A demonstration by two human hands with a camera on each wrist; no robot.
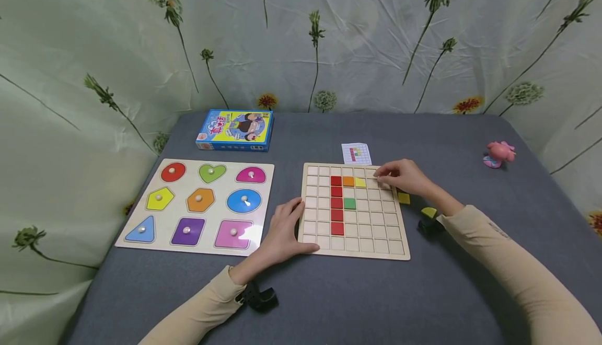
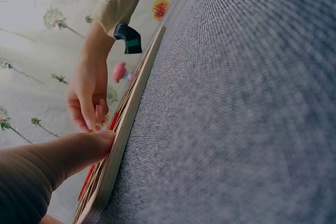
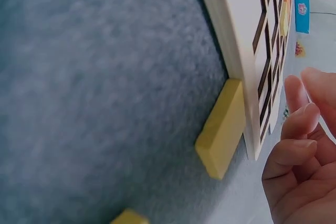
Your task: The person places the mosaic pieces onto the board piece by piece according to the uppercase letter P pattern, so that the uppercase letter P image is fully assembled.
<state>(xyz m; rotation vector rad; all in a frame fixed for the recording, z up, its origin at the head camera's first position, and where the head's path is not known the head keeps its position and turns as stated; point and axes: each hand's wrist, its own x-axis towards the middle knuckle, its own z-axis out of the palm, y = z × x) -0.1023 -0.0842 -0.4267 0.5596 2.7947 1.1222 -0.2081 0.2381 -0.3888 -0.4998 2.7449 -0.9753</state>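
Note:
A square wooden grid board lies on the table. It bears a column of red tiles, an orange tile, a yellow tile and a green tile. My left hand rests at its lower left corner, the thumb straight on the front rim. Over the upper right cells hovers my right hand, fingers loosely bent; no tile shows between them. Beside the board's right edge lies a loose yellow tile. Another yellow piece sits near the right wrist, partly hidden.
A small pattern card lies behind the board. To the left is a shape puzzle with knobbed pieces, a blue and yellow box behind it. A pink figurine stands at the far right.

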